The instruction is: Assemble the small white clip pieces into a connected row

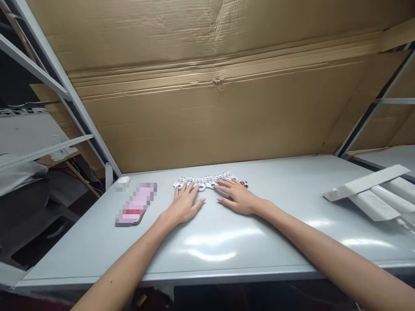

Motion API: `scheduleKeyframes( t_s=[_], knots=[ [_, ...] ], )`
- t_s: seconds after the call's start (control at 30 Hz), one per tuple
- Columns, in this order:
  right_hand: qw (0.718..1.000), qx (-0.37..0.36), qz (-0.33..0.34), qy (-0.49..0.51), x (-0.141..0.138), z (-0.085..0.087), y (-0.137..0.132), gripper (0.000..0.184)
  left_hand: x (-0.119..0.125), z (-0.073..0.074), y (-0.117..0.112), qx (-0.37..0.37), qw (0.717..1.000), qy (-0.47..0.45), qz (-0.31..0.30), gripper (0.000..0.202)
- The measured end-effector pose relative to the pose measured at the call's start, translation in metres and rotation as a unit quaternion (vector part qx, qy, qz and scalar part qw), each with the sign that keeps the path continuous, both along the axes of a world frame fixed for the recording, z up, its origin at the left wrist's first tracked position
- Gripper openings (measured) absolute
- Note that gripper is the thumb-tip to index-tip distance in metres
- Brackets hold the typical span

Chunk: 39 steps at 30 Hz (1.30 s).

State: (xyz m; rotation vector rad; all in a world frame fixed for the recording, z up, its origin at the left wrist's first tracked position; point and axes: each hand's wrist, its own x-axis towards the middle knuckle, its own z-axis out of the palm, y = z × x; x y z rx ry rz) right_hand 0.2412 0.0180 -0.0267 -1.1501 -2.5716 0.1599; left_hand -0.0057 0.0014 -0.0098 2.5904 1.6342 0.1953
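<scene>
A row of several small white plastic pieces (209,180) with round openings and small dark marks lies across the middle of the table; their exact kind is not clear to me. My left hand (184,204) rests open at the left half of this row, its fingertips touching the pieces. From the other side my right hand (240,198) reaches in, palm down with fingers spread, over the right half and partly hiding it. A small red and black item (244,184) peeks out just behind the right hand.
A flat pink item (139,203), pixelated, lies left on the grey table (220,246), with a small white object (123,179) behind it. White long boxes (372,203) are piled at the right. Cardboard (207,121) walls the back; metal frame posts (87,116) stand at the sides.
</scene>
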Motion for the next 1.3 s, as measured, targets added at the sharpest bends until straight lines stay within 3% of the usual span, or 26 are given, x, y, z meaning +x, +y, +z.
scheduleKeyframes(
  t_s=[0.77, 0.97, 1.1, 1.3],
  knots=[
    [1.0, -0.011, -0.001, 0.007, -0.001, 0.0, 0.004, 0.064, 0.0, 0.0, 0.007, -0.014, 1.0, 0.008, 0.0, 0.064],
    [0.999, 0.027, -0.008, 0.022, -0.001, 0.002, 0.001, 0.059, 0.003, 0.001, 0.005, 0.055, 0.998, -0.012, -0.003, 0.052],
    [0.997, 0.07, 0.025, 0.017, -0.003, 0.01, -0.009, 0.048, 0.005, 0.011, -0.003, 0.114, 0.991, -0.063, -0.036, 0.04],
    [0.998, -0.004, 0.06, 0.001, -0.001, 0.022, -0.025, 0.046, 0.007, 0.015, -0.015, 0.08, 0.99, -0.069, -0.089, 0.035]
  ],
)
